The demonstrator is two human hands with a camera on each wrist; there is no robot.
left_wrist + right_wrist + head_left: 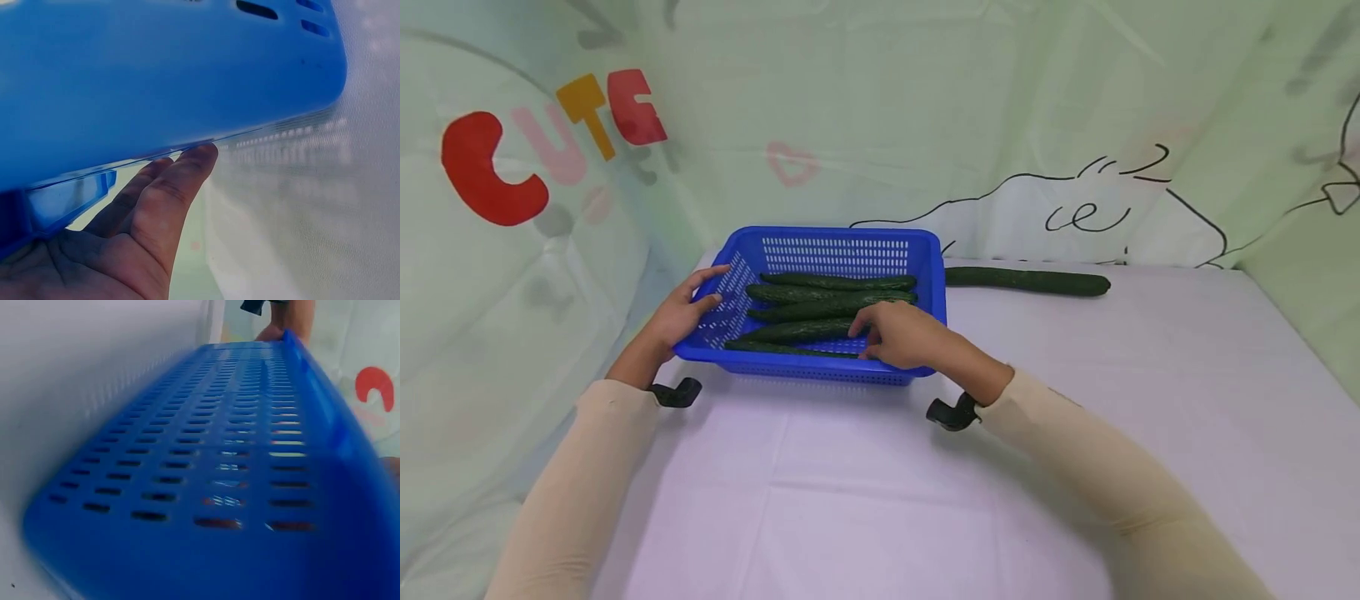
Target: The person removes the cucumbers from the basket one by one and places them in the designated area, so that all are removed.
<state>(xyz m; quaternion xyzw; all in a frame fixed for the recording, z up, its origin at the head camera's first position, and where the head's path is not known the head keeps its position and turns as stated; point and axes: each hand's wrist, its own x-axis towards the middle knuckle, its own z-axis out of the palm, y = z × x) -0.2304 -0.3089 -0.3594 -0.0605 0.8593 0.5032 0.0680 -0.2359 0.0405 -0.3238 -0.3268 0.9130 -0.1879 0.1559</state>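
A blue plastic basket [820,365] with slotted walls holds several long dark green cucumbers [842,307], lying side by side. At the basket's left end is my left hand [681,312], its thumb over the rim; in the left wrist view its fingers [172,187] touch the outside of the basket. My right hand [901,333] reaches over the front right rim, fingers bent down by the ends of the two nearest cucumbers. Whether it pinches one is hidden. The right wrist view shows the slotted basket wall [206,450], partly blurred, without the right fingers.
Another long cucumber [1030,281] lies outside the basket, to its right near the back edge. All stands on a white-covered table [850,492]. A pale curtain [1000,92] with drawings and letters rises behind. Dark wrist-worn devices [953,413] jut from the sleeves.
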